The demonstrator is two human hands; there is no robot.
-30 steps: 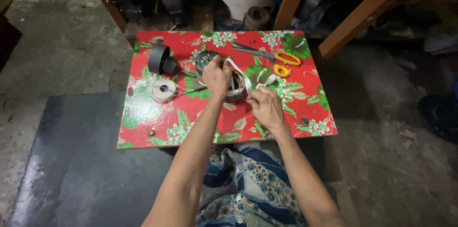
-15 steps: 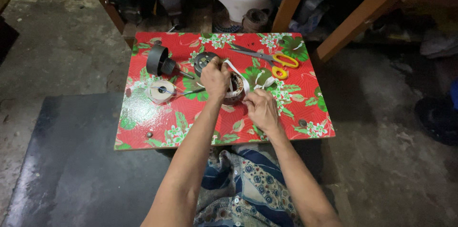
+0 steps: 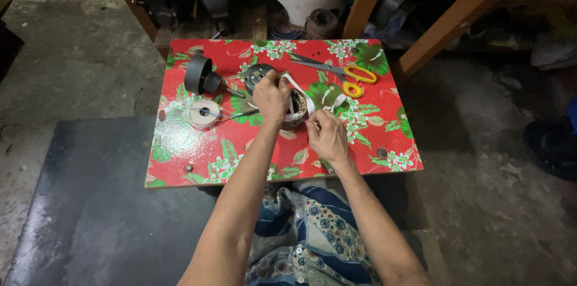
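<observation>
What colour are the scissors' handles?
The scissors have one orange and one yellow handle, seen best in the head view.

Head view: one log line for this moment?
left hand on round coil part | right hand pulling white tape | scissors idle on red board

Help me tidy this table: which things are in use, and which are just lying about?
In use: round wound coil under left hand; white tape strip by right hand.

Lying about: orange-handled scissors; dark grey round cap; white tape roll.
</observation>
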